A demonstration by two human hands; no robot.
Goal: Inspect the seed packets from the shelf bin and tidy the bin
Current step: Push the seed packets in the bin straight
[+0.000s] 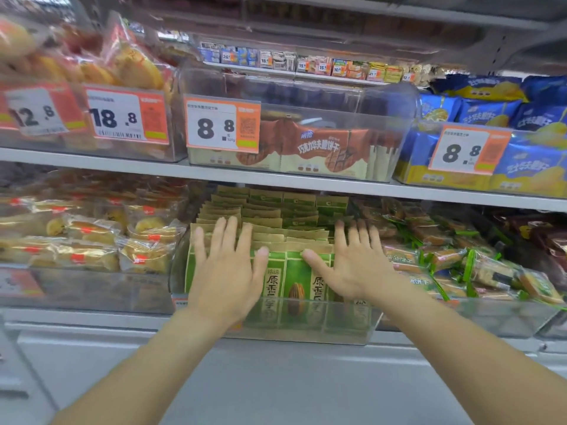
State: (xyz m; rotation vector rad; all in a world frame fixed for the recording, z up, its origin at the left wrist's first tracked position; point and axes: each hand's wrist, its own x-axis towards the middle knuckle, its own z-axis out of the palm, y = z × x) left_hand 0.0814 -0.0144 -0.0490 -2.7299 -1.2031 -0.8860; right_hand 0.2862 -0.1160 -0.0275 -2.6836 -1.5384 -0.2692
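Here, in the head view, both hands lie flat with straight, spread fingers on the green seed packets (291, 271) that stand in rows in the clear bin (346, 325) on the lower shelf. The left hand (228, 271) covers the left rows and the right hand (357, 265) the right rows; neither grips anything.

The risk, as I judge it, is pressing too hard: the upright packets could fold, topple backwards or slide out of their rows, and the front row, which stands taller than the bin's low front wall, could tip out over it. A sideways shove might also nudge the bin against the neighbouring green-wrapped snacks (460, 265).

By count: two hands, one bin, about three columns of packets; the packets themselves overlap too closely to count. Three large price tags, among them the 8.8 tag (222, 125), show clearly above.
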